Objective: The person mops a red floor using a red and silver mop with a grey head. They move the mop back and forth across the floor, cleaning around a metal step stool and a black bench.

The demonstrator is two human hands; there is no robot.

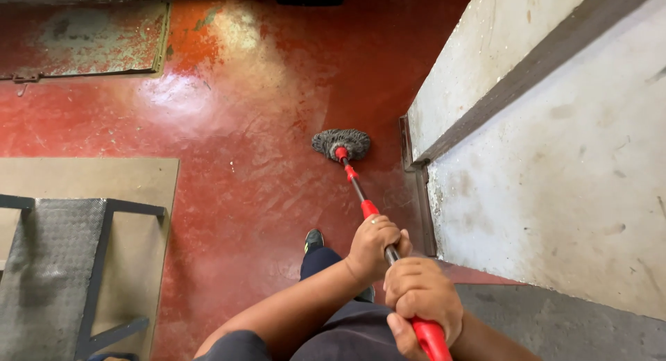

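Currently we hold the mop handle (361, 198) with both hands: the left hand (373, 244) wraps the dark shaft just below the upper red collar, and the right hand (421, 296) closes fully around the red end section nearer the body. Each grip is a tight fist with no gap showing. Out from the hands, the handle slants down to the grey mop head (340, 143), which rests flat on the red floor (229, 125), just beside the foot of the pale concrete wall (555, 160). Our dark shoe (313, 239) stands between the mop head and the body. We judge that the glossy floor patch beyond the mop head is wet; stepping there could cause a slip. The mop head could also snag on the wall's edge.
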